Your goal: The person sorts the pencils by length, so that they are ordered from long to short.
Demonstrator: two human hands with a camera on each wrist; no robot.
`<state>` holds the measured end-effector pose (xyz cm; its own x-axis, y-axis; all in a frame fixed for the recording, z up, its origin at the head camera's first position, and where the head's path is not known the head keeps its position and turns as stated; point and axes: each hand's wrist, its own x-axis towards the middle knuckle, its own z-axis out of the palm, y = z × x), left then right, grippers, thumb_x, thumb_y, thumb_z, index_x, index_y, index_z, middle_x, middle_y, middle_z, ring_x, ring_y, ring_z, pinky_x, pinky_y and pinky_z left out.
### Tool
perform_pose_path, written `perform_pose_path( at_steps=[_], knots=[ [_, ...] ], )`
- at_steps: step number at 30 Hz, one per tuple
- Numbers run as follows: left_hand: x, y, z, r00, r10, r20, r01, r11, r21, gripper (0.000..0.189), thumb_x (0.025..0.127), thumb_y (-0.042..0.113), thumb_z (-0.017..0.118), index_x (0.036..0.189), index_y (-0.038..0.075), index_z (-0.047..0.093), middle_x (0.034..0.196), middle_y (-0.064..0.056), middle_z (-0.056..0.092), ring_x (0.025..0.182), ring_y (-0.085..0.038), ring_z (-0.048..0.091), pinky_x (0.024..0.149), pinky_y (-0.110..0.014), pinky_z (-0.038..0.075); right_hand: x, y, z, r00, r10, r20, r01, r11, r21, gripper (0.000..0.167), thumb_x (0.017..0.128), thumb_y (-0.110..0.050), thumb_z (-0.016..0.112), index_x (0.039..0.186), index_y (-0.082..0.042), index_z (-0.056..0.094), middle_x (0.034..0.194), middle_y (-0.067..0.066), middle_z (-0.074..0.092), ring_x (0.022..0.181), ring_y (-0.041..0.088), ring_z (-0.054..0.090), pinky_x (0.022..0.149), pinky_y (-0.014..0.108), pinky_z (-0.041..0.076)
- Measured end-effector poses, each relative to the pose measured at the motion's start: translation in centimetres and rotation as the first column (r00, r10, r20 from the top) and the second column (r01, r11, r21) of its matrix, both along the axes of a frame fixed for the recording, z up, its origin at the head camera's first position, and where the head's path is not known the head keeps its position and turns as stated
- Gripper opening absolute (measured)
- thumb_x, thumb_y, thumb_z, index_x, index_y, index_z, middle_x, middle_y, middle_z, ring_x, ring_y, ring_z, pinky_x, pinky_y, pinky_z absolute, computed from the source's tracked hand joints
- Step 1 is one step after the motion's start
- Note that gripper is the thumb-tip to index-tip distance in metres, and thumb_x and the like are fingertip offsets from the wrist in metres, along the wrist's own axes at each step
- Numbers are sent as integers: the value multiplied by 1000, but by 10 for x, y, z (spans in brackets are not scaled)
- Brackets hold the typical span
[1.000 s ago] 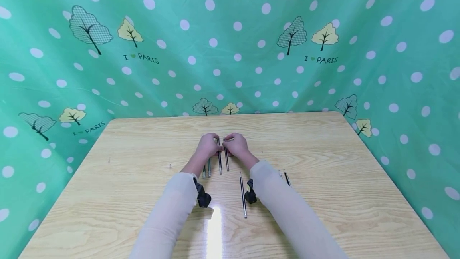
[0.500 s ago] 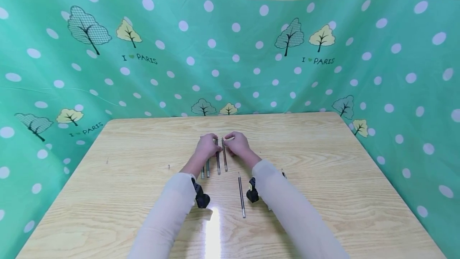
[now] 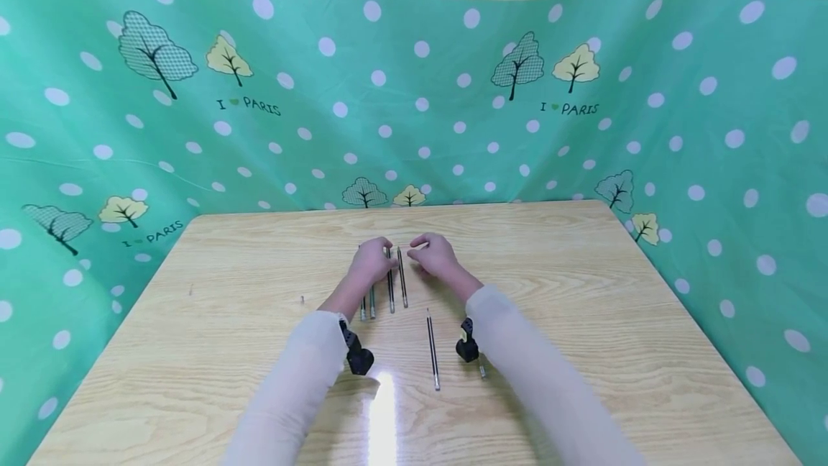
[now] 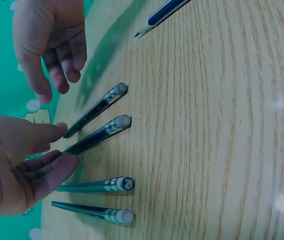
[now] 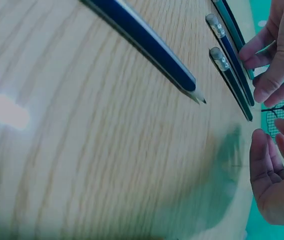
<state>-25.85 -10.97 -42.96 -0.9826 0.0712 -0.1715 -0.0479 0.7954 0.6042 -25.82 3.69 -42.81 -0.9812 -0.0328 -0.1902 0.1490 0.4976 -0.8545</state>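
Observation:
Several pencils lie side by side on the wooden table, eraser ends toward me. My left hand [image 3: 370, 261] is over the row, partly hiding two pencils at its left. In the left wrist view its thumb and fingers are spread loosely to either side of a dark blue pencil [image 4: 99, 134]. Beside that lies the rightmost pencil of the row [image 3: 403, 282], near the thumb tip. My right hand [image 3: 435, 257] is just right of this pencil, apart from it, fingers loosely bent and holding nothing. A separate blue pencil [image 3: 433, 351] lies nearer me, sharpened tip pointing away.
Another pencil [image 3: 481, 367] shows partly beside the right wrist camera [image 3: 467, 344], mostly hidden by the sleeve. A tiny bit [image 3: 302, 299] lies left of the row. A green dotted cloth [image 3: 414, 92] hangs behind the table [image 3: 550, 257].
My right hand has let go of the rightmost pencil in the row and moved slightly right. The left hand stays about where it was. The right sleeve now covers the pencils at right.

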Motion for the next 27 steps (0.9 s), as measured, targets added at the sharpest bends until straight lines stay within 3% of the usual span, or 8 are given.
perform_pose_path(
  at_steps=[5, 11, 21, 27],
  knots=[
    [3, 0, 4, 1000, -10, -9, 10, 1000, 3, 46, 88, 26, 65, 128, 6, 52, 108, -12, 64, 77, -18, 61, 66, -28, 52, 6, 8, 7, 1000, 28, -11, -28, 1000, 9, 28, 88, -19, 63, 114, -8, 60, 97, 21, 66, 71, 30, 64, 65, 39, 58],
    [9, -3, 9, 999, -33, -22, 33, 999, 25, 46, 88, 30, 64, 126, 6, 55, 116, -13, 62, 101, -26, 61, 81, -37, 54, 11, 18, 11, 1000, 27, 4, -27, 999, 22, 30, 87, -22, 64, 114, -10, 60, 98, 19, 65, 74, 31, 64, 66, 39, 58],
    [21, -5, 17, 998, -51, -21, 52, 997, 53, 46, 88, 34, 64, 124, 6, 56, 111, -13, 62, 95, -25, 60, 75, -35, 54, 19, 39, 16, 998, 55, -2, -55, 998, 40, 30, 88, -24, 64, 114, -10, 60, 97, 20, 64, 67, 27, 63, 64, 39, 58],
    [27, -4, 20, 997, -76, -29, 78, 993, 90, 45, 87, 34, 65, 122, 6, 58, 106, -11, 62, 88, -21, 59, 69, -30, 52, 27, 48, 23, 996, 88, 3, -88, 996, 22, 32, 88, -24, 63, 116, -8, 59, 99, 20, 62, 72, 31, 64, 66, 41, 58]
  ],
)
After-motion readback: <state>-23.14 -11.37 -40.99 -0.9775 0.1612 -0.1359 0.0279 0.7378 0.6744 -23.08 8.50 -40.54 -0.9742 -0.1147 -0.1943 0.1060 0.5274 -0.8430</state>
